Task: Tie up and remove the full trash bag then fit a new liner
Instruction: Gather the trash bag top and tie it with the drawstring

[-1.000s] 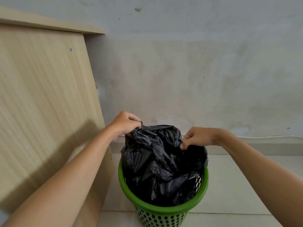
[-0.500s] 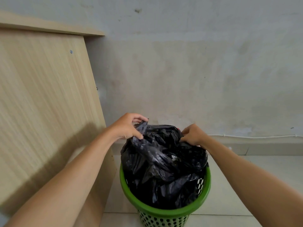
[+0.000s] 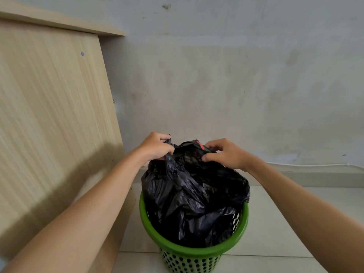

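Observation:
A full black trash bag (image 3: 193, 196) bulges out of a green perforated bin (image 3: 189, 257) standing on the floor. My left hand (image 3: 155, 147) pinches a gathered strip of the bag's rim at its upper left. My right hand (image 3: 224, 152) grips the bag's top on the right, fingers curled into the plastic. The two hands are close together above the bag's middle. A small red scrap (image 3: 201, 145) shows at the bag's top between the hands.
A light wooden furniture panel (image 3: 53, 125) stands right beside the bin on the left. A grey wall (image 3: 236, 75) rises behind, with a white cable (image 3: 307, 165) along its base. Pale floor tiles (image 3: 275, 223) extend to the right.
Both hands have drawn the bag's top edges inward toward each other. My right hand has shifted left and turned palm down over the bag's top.

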